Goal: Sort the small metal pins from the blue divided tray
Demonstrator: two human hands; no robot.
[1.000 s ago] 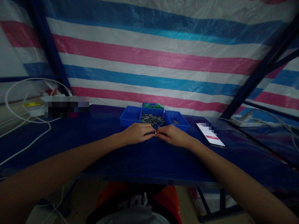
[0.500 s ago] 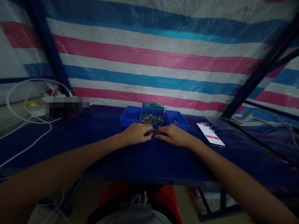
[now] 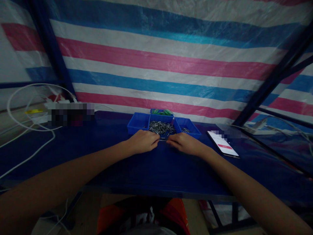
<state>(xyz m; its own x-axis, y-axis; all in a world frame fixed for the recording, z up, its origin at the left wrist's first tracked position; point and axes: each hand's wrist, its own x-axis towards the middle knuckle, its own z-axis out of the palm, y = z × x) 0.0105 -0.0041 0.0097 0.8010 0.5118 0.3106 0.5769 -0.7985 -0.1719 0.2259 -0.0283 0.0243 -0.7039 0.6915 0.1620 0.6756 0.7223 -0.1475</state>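
My left hand (image 3: 144,141) is closed in a pinch at the front of the blue bins, its fingertips pointing right. Facing it, my right hand (image 3: 184,143) is also pinched, fingertips pointing left. A slim, shiny metal piece (image 3: 162,140) spans the small gap between them, its ends hidden by the fingers. Just beyond the hands lies a heap of small dark and silver metal pieces (image 3: 161,126). The left blue bin (image 3: 138,120) stands beside the heap; the right blue bin (image 3: 192,128) holds a few similar pieces. Green items (image 3: 161,112) fill the rear bin.
A phone with a lit screen (image 3: 223,143) lies on the blue table (image 3: 156,173) to the right. White cables (image 3: 44,147) and blurred-out items are at the left. Behind the table hangs a striped plastic sheet (image 3: 161,62) between blue metal posts.
The fingertips are slightly farther apart, with my right hand shifted a little to the right. The view has tilted slightly, so the bins and phone sit a bit lower and farther right.
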